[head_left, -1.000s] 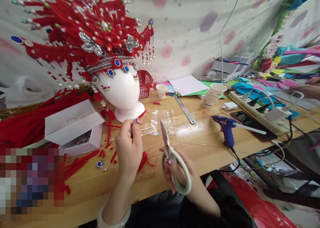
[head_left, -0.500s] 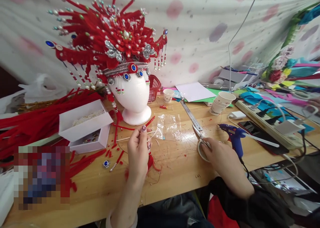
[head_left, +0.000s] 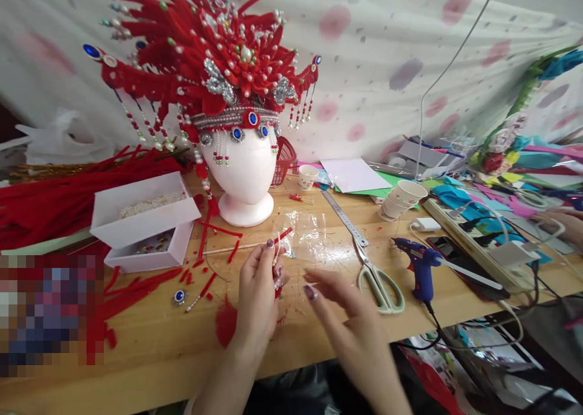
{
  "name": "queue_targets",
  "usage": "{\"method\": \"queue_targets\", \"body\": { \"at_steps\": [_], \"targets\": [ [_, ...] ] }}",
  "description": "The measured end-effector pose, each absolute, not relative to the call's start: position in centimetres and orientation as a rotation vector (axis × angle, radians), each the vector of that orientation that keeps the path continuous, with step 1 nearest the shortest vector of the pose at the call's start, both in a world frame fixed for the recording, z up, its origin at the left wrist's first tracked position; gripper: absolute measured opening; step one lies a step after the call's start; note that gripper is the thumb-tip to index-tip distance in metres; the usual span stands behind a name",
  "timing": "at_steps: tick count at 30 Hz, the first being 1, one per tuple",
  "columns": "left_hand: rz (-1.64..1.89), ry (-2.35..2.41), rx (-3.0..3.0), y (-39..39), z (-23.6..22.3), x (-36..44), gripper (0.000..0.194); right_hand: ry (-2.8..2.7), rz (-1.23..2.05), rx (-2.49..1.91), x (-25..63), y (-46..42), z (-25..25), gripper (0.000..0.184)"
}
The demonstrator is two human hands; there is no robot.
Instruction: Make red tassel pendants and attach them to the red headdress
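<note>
My left hand point(head_left: 260, 281) is closed in a pinch on a thin white cord point(head_left: 277, 245). A bit of red, seemingly a tassel, shows below its fingers, mostly hidden. My right hand point(head_left: 348, 324) is in the air to the right, fingers apart and holding nothing. Scissors with pale green handles point(head_left: 399, 308) lie on the table just beyond it, tips by a steel ruler point(head_left: 344, 216). A fluffy red tuft point(head_left: 226, 322) rests beside my left wrist. Behind, a white foam head point(head_left: 243, 172) wears a red beaded headdress point(head_left: 246, 78).
White boxes point(head_left: 141, 211) with beads, red strips point(head_left: 141, 293) and a blue gem piece point(head_left: 179, 296) lie left. A clear plastic bag point(head_left: 310, 236) is ahead. Rightward are a blue glue gun point(head_left: 421, 266), paper cups point(head_left: 403, 199), a power strip point(head_left: 473, 236) and another person's hand point(head_left: 567, 223).
My right hand has let go of the scissors, which now lie on the table, and has moved left toward my left hand. The left hand keeps its pinch.
</note>
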State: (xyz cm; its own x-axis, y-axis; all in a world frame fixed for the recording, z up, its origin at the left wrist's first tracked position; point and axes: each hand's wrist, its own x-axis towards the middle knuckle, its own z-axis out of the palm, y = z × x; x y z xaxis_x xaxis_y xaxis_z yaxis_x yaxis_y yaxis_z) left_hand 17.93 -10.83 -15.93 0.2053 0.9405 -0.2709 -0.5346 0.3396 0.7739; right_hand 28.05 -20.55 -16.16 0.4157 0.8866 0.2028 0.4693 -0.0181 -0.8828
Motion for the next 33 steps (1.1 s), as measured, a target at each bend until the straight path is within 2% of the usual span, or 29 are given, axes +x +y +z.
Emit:
{"method": "queue_targets", "body": {
  "at_steps": [3,8,12,18,26,33],
  "targets": [
    [1.147,0.89,0.599,-11.4,-16.2,17.9,0.034,-1.192,0.526,-1.439,24.4,-19.1,-17.2,0.027],
    [1.242,0.989,0.795,-11.9,-16.6,17.5,0.036,-1.084,0.482,-1.355,22.9,-17.6,-18.7,0.021],
    [1.26,0.996,0.896,-11.9,-17.3,17.5,0.033,-0.959,0.613,-1.251,23.0,-17.1,-19.5,0.014],
    [1.187,0.931,0.818,-11.8,-18.1,17.7,0.031,-0.91,0.795,-1.17,23.0,-16.7,-20.5,0.016],
    [1.173,0.84,0.648,-12.2,-18.1,18.1,0.029,-0.986,0.748,-1.124,23.3,-16.4,-21.1,0.007],
    [1.053,0.761,0.326,-12.8,-16.6,18.4,0.034,-1.042,0.484,-1.197,23.4,-17.5,-20.5,0.01]
  ]
}}
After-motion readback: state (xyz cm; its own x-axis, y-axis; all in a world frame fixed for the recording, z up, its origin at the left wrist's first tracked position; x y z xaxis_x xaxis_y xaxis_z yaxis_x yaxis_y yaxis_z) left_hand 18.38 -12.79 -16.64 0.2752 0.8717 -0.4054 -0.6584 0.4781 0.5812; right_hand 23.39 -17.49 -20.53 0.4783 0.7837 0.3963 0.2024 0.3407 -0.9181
